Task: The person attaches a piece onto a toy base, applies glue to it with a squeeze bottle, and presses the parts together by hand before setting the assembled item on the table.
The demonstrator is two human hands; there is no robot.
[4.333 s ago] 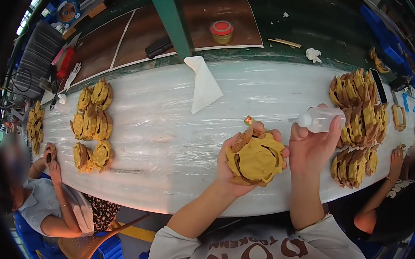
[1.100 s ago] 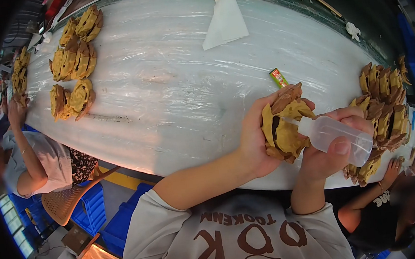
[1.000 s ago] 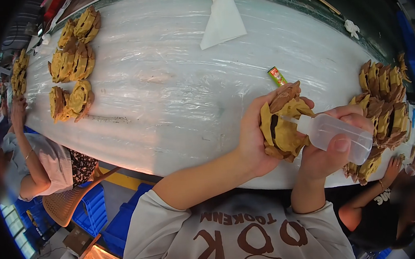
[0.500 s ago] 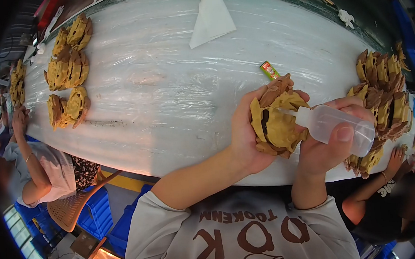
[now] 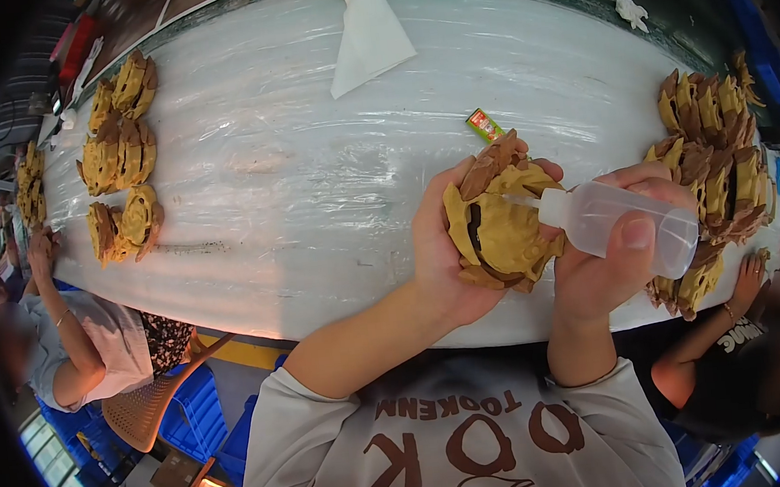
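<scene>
The left hand (image 5: 453, 270) is wrapped around a yellow and brown piece (image 5: 509, 224), palm and thumb on its near-left edge, fingertips showing beyond; this grip appears chosen to steady the piece while leaving its face exposed. The right hand (image 5: 620, 270) grips a translucent bottle (image 5: 634, 227), just right of the piece, thumb on the near side and fingers behind, a hold that would suit squeezing. The bottle lies tilted, its nozzle (image 5: 524, 200) directed at the piece's face, right of a dark slot (image 5: 475, 229); contact cannot be confirmed. Just beyond the piece, a green packet (image 5: 484, 124) lies on the plastic sheet (image 5: 312, 195). A white cloth (image 5: 369, 37) lies farther beyond, to the left. Similar pieces form a left group (image 5: 118, 156), well apart from the piece, and a right group (image 5: 717, 168), nearer it; many stand on edge, presumably to save room. A co-worker's hand (image 5: 748, 282) rests right of the piece, beside the right group.
</scene>
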